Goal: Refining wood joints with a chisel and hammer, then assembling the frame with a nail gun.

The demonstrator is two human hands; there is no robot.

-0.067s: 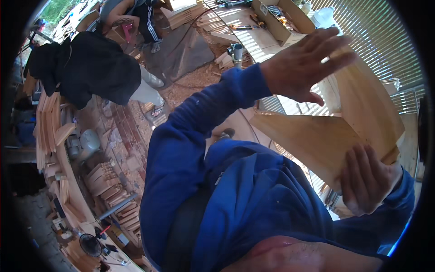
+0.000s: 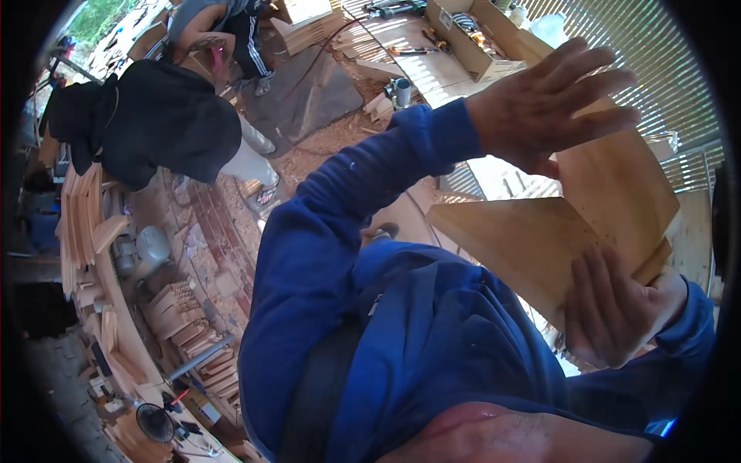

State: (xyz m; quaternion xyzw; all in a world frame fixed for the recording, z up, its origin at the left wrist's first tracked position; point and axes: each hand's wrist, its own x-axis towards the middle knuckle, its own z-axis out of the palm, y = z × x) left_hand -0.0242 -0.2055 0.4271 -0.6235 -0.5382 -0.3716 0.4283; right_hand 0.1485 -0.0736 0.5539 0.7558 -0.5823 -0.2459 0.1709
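Note:
My right hand [image 2: 614,312] grips an angled wooden piece [image 2: 513,239] near its corner. The fingers lie over its lower edge. Two broad, pale brown faces of this piece meet in a V, one pointing left and the other rising at the upper right. Raised above it, my left hand [image 2: 552,108] has its fingers spread and holds nothing. It covers part of the rising face; whether it touches the wood I cannot tell.
Beyond my left hand, a workbench [image 2: 409,65] bears a cardboard box [image 2: 455,50] and orange-handled pliers [image 2: 413,51]. Two people work at the upper left, one in a black top [image 2: 174,116]. Stacked wooden pieces [image 2: 81,224] and a small black fan [image 2: 154,422] stand at left.
My left hand has shifted right and slightly up, fingers still spread. The wooden piece and my right hand have moved a little to the left.

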